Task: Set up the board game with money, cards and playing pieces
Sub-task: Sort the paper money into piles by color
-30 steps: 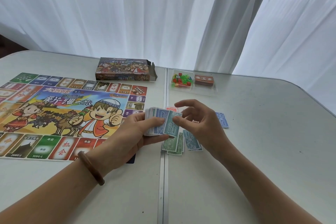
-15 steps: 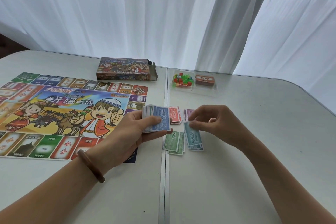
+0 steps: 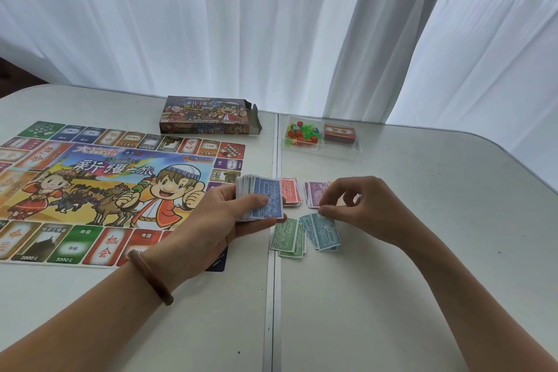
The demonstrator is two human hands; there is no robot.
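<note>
Nearest the camera, on the white table (image 3: pixel 377 296), money sorting is mid-flow. Left hand (image 3: pixel 229 220) is wrapped around the unsorted bill stack (image 3: pixel 262 202), thumb on top, a blue 2000 showing now. A second ago the right hand (image 3: pixel 368 208) was peeling a teal note off that stack. Now that note sits on the 1000 pile (image 3: pixel 324 231), fingertips pinching its top edge, so I'd say one more bill sorted, plenty left. Green 500 pile (image 3: pixel 287 234) lies just beside it, red 10000 pile (image 3: pixel 290 192) and purple pile (image 3: pixel 315 193) behind. Game board (image 3: pixel 90 190) is laid out on the left. Further back, a clear tray (image 3: pixel 332 148) holds coloured pieces (image 3: pixel 302 133) plus a die in one compartment, a card deck (image 3: pixel 339 133) in the other. Game box (image 3: pixel 208 115) has its end flap open; can't see inside.
</note>
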